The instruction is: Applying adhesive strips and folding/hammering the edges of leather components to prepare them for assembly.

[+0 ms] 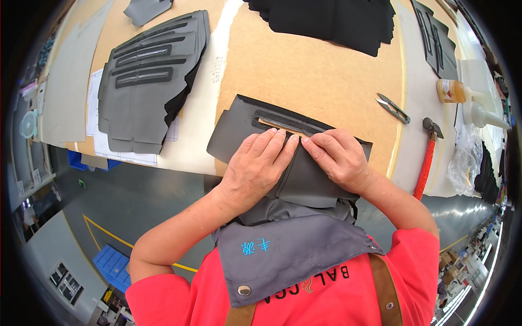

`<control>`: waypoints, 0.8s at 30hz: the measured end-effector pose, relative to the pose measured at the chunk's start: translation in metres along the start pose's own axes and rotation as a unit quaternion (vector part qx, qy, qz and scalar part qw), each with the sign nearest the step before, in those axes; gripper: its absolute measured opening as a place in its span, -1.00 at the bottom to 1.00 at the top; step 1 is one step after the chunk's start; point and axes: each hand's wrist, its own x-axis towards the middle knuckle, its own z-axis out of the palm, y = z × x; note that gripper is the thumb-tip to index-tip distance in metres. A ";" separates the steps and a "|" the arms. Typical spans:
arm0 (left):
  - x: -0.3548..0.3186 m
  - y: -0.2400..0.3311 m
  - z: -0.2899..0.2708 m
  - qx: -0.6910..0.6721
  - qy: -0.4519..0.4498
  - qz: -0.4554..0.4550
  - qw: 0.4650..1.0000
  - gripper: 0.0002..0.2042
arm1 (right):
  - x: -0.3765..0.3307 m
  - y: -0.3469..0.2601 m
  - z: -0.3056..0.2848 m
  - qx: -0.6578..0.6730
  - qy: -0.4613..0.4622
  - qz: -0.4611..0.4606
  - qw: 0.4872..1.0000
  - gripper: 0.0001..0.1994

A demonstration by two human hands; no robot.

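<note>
A dark grey leather-like panel [231, 127] lies at the table's front edge, its lower part hanging over toward my apron. Near its far side is a long slot [283, 126] with a black border, and the tan board shows through it. My left hand [255, 163] bears on the panel, its fingers close together and their tips along the slot's near edge. Beside it, my right hand [340, 160] has bent fingers gripping the same edge, thumb and forefinger almost meeting the left fingertips. What lies under the fingertips is hidden.
Fanned grey slotted panels [130, 103] lie at left over paper sheets. Black fabric pieces [331, 24] sit at the far side. At right are thread snips [394, 108], a red-handled hammer [426, 163], an amber bottle [450, 91], a plastic bag [464, 165] and more slotted panels [436, 41].
</note>
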 end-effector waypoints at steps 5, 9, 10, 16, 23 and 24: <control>-0.002 -0.001 -0.003 -0.023 -0.017 -0.005 1.000 -0.49 | 0.000 -0.001 0.002 -0.015 -0.017 -0.004 1.000 -0.69; 0.000 0.002 -0.005 -0.004 -0.031 0.004 0.999 -0.47 | -0.005 0.002 0.006 0.054 0.008 0.094 0.994 -0.79; -0.001 0.002 -0.005 -0.004 -0.032 0.004 0.999 -0.47 | -0.004 0.001 0.005 0.055 0.009 0.095 0.994 -0.79; -0.003 0.002 -0.004 -0.005 -0.038 -0.003 0.999 -0.47 | -0.008 0.004 0.001 0.102 0.011 0.119 0.988 -0.74; -0.004 0.002 -0.004 -0.024 -0.033 -0.012 0.999 -0.45 | -0.016 0.005 0.001 0.052 0.000 0.054 0.997 -0.58; -0.003 0.002 -0.005 -0.029 -0.034 -0.016 0.999 -0.44 | -0.015 0.005 0.001 0.043 -0.002 0.041 0.998 -0.58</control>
